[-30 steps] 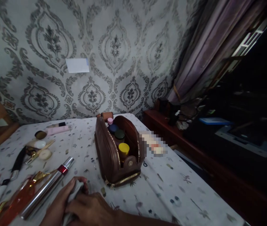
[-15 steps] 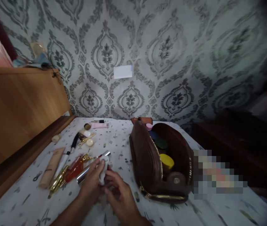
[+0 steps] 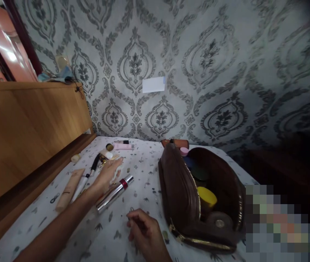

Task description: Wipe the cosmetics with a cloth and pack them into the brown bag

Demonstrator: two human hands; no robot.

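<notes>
My left hand (image 3: pixel 106 176) reaches over the cosmetics on the left, its fingers closed about a small white item (image 3: pixel 116 174); most of that item is hidden and I cannot tell its kind. Just right of the hand lies a silver tube with a red band (image 3: pixel 114 193). My right hand (image 3: pixel 146 231) is curled low in the middle, left of the brown bag; a tiny dark spot shows at its fingertips, too small to name. Left of my left arm are a beige squeeze tube (image 3: pixel 70 189) and a black-and-white pen-like stick (image 3: pixel 95 164).
A brown zip bag (image 3: pixel 177 189) stands unzipped on the right with a yellow-lidded container (image 3: pixel 207 196) inside. At the back are a pink tube (image 3: pixel 123 146), a round brush (image 3: pixel 109 147) and an orange-brown case (image 3: pixel 181 143). A wooden panel (image 3: pixel 35 127) borders the left.
My hands have parted. The left has moved forward over the cosmetics with the white item; the right has stayed low near the bag. The silver tube now shows whole. The view has shifted left.
</notes>
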